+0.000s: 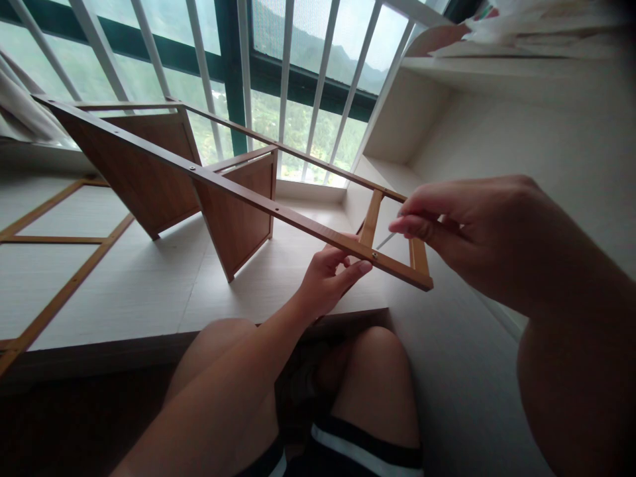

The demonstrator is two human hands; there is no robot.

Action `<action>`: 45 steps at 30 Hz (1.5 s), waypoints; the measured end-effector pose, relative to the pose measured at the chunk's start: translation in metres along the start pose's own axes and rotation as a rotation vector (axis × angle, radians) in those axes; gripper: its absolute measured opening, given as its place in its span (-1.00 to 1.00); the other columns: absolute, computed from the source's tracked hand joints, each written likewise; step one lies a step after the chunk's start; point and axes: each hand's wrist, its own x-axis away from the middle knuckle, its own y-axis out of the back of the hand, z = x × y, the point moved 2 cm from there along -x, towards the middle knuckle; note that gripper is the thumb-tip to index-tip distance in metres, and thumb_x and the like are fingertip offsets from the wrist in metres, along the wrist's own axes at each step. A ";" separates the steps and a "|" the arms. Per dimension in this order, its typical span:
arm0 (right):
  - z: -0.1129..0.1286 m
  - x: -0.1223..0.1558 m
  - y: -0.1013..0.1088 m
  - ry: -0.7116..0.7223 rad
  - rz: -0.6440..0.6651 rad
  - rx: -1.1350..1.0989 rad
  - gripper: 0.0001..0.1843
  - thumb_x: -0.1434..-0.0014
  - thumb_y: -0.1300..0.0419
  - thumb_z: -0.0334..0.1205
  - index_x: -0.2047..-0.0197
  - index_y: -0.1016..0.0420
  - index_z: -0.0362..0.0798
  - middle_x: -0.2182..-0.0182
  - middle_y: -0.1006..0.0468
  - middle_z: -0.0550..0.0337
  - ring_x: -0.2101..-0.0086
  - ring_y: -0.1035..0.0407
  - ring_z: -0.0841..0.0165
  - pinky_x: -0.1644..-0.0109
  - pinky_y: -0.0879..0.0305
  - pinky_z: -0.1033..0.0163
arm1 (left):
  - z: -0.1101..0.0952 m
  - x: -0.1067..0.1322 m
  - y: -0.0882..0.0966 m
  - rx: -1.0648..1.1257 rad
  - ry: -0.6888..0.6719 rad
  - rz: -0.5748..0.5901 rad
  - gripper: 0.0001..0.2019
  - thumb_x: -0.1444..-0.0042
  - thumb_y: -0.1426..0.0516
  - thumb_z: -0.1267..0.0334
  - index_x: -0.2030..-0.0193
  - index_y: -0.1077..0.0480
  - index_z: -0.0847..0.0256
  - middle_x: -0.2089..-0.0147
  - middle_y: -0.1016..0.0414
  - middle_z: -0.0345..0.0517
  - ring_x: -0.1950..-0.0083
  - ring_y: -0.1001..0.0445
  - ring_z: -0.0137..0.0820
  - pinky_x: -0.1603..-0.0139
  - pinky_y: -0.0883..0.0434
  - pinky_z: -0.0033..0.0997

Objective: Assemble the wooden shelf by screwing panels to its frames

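A brown wooden shelf frame [238,191] stands tilted on the white surface, its long rails running from far left to near right. Two wooden panels [243,205] hang between the rails. My left hand [330,275] is closed around the near rail close to its right end, thumb below a metal screw [375,254]. Over that end, my right hand [442,228] pinches a thin grey metal rod, apparently a hex key [385,241], whose lower tip is by the screw. Its upper part is hidden in my fingers. Two short crossbars [371,218] join the rails here.
Another wooden frame [59,240] lies on the white ledge [199,291] at left. White bars [283,86] and a window stand behind. A pale cabinet [521,146] closes off the right side. My knees are below the ledge's front edge.
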 end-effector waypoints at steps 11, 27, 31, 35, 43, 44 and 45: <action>-0.004 0.004 -0.010 0.099 0.049 -0.056 -0.79 -0.26 -0.12 -0.22 0.38 -0.50 -0.03 0.45 -0.51 0.13 0.45 -0.33 0.31 0.36 -0.14 0.21 | -0.001 0.000 -0.001 0.004 0.005 -0.010 -0.74 -0.07 -0.25 0.07 0.23 -0.54 0.22 0.01 -0.43 -0.01 0.13 -0.39 -0.36 0.16 -0.35 -0.39; -0.014 0.002 -0.013 0.196 0.084 -0.256 -0.77 -0.30 -0.07 -0.18 0.32 -0.52 0.04 0.37 -0.55 0.17 0.37 -0.41 0.34 0.29 -0.24 0.25 | 0.000 -0.001 -0.001 0.026 0.008 -0.006 -0.77 -0.06 -0.26 0.09 0.24 -0.54 0.21 0.03 -0.42 -0.03 0.15 -0.38 -0.38 0.17 -0.35 -0.39; -0.018 -0.003 -0.017 0.203 0.105 -0.312 -0.74 -0.30 -0.07 -0.17 0.38 -0.49 -0.01 0.37 -0.53 0.14 0.37 -0.38 0.35 0.29 -0.23 0.24 | 0.000 -0.001 -0.002 0.042 0.016 -0.012 -0.76 -0.05 -0.26 0.09 0.25 -0.54 0.21 0.01 -0.42 -0.03 0.19 -0.37 -0.40 0.20 -0.34 -0.40; -0.014 -0.007 -0.017 0.183 0.121 -0.230 -0.69 -0.27 -0.10 -0.15 0.49 -0.43 -0.03 0.52 -0.43 0.19 0.48 -0.27 0.39 0.38 -0.13 0.25 | 0.000 -0.001 -0.002 0.034 0.003 -0.010 -0.76 -0.05 -0.26 0.09 0.25 -0.54 0.21 0.00 -0.42 -0.02 0.13 -0.38 -0.36 0.16 -0.35 -0.39; 0.008 0.001 -0.019 -0.198 -0.059 0.018 -0.54 -0.22 -0.12 -0.13 0.68 -0.18 -0.01 0.73 -0.02 0.29 0.63 0.12 0.44 0.49 0.20 0.19 | 0.001 -0.001 -0.002 0.030 0.002 -0.005 -0.76 -0.06 -0.25 0.07 0.24 -0.53 0.20 0.04 -0.43 -0.03 0.15 -0.39 -0.36 0.17 -0.36 -0.38; 0.009 0.002 -0.018 -0.224 -0.075 0.038 -0.55 -0.21 -0.12 -0.13 0.67 -0.18 -0.01 0.73 -0.01 0.29 0.63 0.12 0.44 0.49 0.20 0.19 | 0.001 -0.001 -0.002 0.030 0.004 -0.006 -0.76 -0.06 -0.25 0.07 0.24 -0.53 0.20 0.04 -0.43 -0.03 0.16 -0.39 -0.37 0.18 -0.36 -0.38; 0.009 0.002 -0.016 -0.242 -0.088 0.055 -0.56 -0.21 -0.12 -0.12 0.66 -0.18 -0.02 0.72 -0.01 0.28 0.63 0.11 0.44 0.48 0.20 0.20 | 0.000 -0.001 -0.002 0.031 0.005 -0.005 -0.76 -0.06 -0.25 0.07 0.25 -0.53 0.20 0.04 -0.43 -0.03 0.19 -0.38 -0.39 0.19 -0.35 -0.39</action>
